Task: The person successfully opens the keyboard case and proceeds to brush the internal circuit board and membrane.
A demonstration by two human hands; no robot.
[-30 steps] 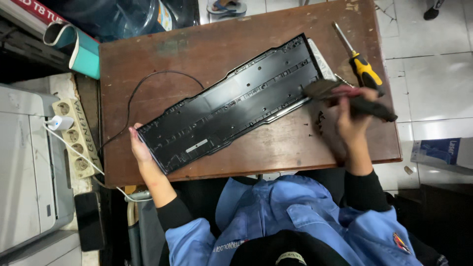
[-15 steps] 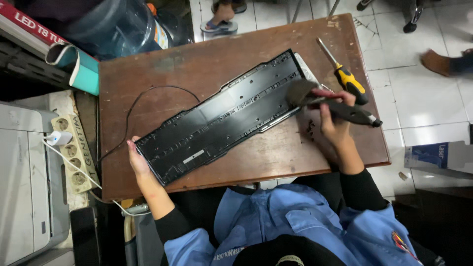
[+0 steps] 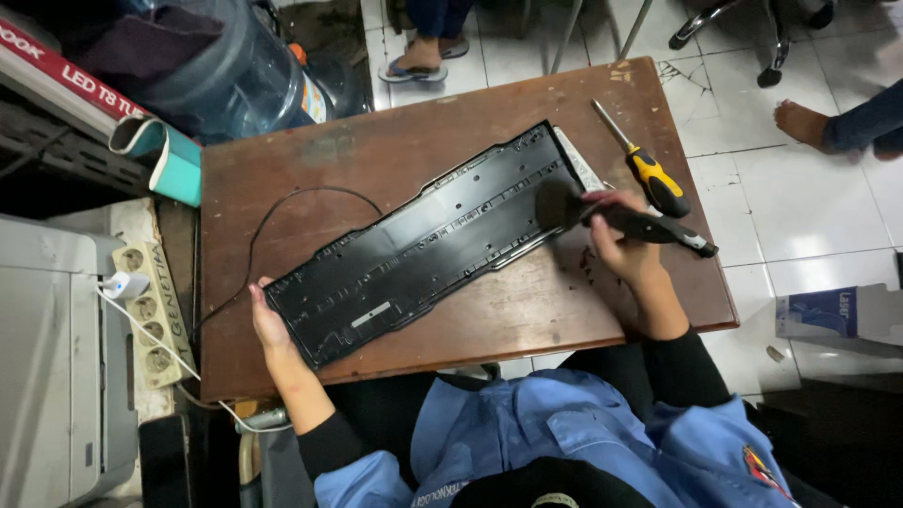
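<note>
Gripping a black brush [image 3: 621,218] in my right hand [image 3: 623,249], bristles on the black keyboard shell [image 3: 423,246] lying diagonally on the brown surface [image 3: 376,155], left hand [image 3: 268,325] fingers bracing its near corner, yellow screwdriver [image 3: 644,169] just beside.

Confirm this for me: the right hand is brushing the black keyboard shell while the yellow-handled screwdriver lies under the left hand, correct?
Not quite. The head view shows the yellow-handled screwdriver lying on the wooden table beside the right hand, which holds the brush. The left hand only steadies the black keyboard shell.
</note>
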